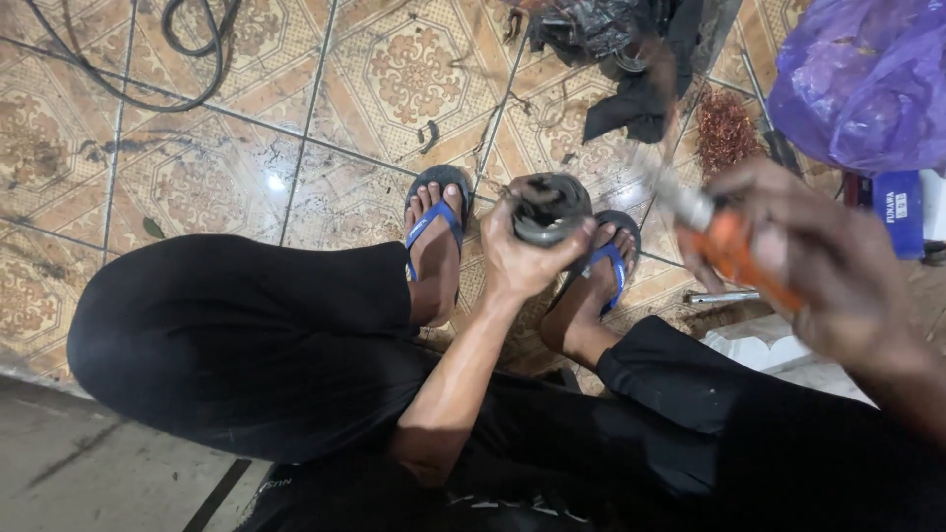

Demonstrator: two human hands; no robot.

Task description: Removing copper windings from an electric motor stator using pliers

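1. nearest the camera are the person's black trousers [246, 345], knees drawn up, seated low over a patterned tile floor [296, 148].
2. the right hand [828, 251] sits close to the lens and is blurred; its fingers are wrapped around the orange handle of a tool [734, 251], likely a screwdriver, whose pale metal shaft angles up and to the left toward the round part. how firmly the fingers close is hard to tell through the blur.
3. the left hand [527, 256] reaches out from a bare forearm between the knees and is clamped on a dark grey round metal part [549, 209], fingers cupping it from beneath and thumb on its side. the part is held in the air above the feet, between the two sandals.
4. below it both feet wear blue-strapped sandals [434, 232], flat on the floor.
5. just right of the right foot lies a short metal rod [722, 296], beside a white moulded block [759, 345].
6. further out are a heap of copper wire [724, 128], a black cloth [641, 103] and a purple plastic bag [867, 79], with a blue box [899, 212] under the bag.
7. farthest, at top left, a black cable [187, 69] loops over the tiles.
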